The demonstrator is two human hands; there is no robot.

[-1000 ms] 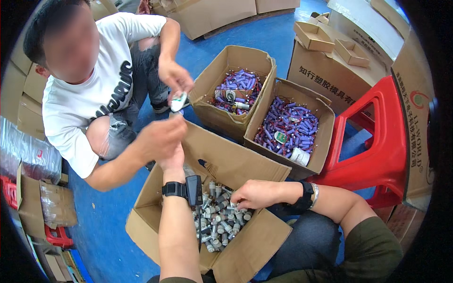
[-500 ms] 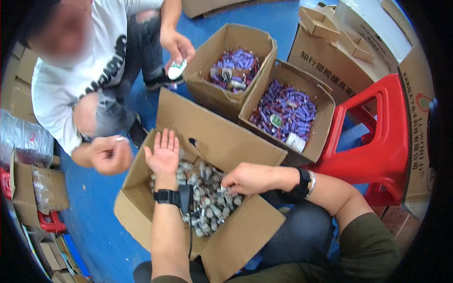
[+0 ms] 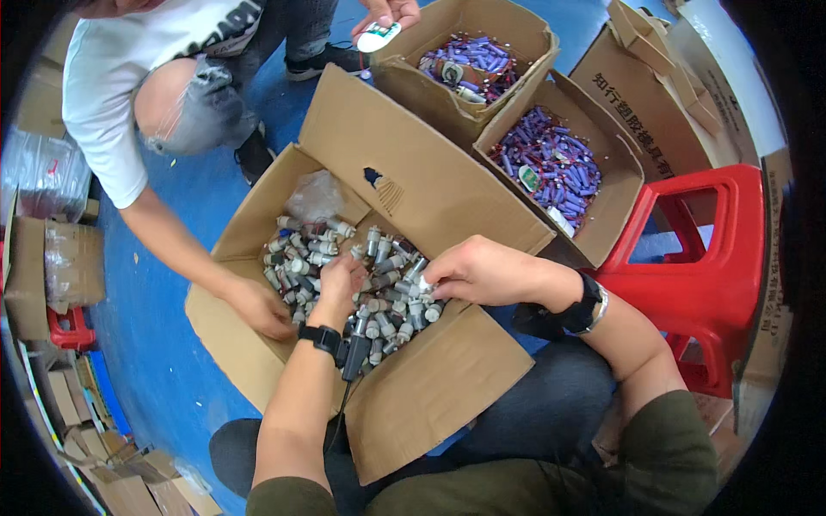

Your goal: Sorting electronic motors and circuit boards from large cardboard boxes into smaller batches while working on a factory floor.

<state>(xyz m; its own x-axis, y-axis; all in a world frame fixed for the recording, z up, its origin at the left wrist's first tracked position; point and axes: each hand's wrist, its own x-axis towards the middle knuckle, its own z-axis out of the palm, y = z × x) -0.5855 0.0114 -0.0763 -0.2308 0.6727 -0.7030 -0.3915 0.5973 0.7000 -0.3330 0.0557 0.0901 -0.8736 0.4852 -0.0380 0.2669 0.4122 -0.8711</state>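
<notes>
An opened cardboard box (image 3: pixel 413 421) in front of me holds a heap of small grey cylindrical motors (image 3: pixel 379 325) with whitish caps. My left hand (image 3: pixel 342 282) reaches down into the heap, fingers curled in among the motors; what they close on is mostly hidden. Over the heap's right side, my right hand (image 3: pixel 482 271) pinches a small white piece (image 3: pixel 425 285) between thumb and fingers. A co-worker's hand (image 3: pixel 261 310) rests inside the box's left side, by the motors. That person's other hand (image 3: pixel 391 15) holds a white oval part (image 3: pixel 379 36) with a green board.
Two cartons of purple-wrapped cylindrical cells with red wires, a far carton (image 3: pixel 516 96) and a nearer carton (image 3: pixel 609 225), stand beyond the box. A red plastic stool (image 3: pixel 688 258) is at the right. A clear plastic bag (image 3: pixel 317 196) lies inside the box. Flattened cardboard lies at lower left.
My left hand, palm up and open before, has turned over and gone down into the motors. The co-worker's near hand has moved into the box. My right hand keeps its pinch.
</notes>
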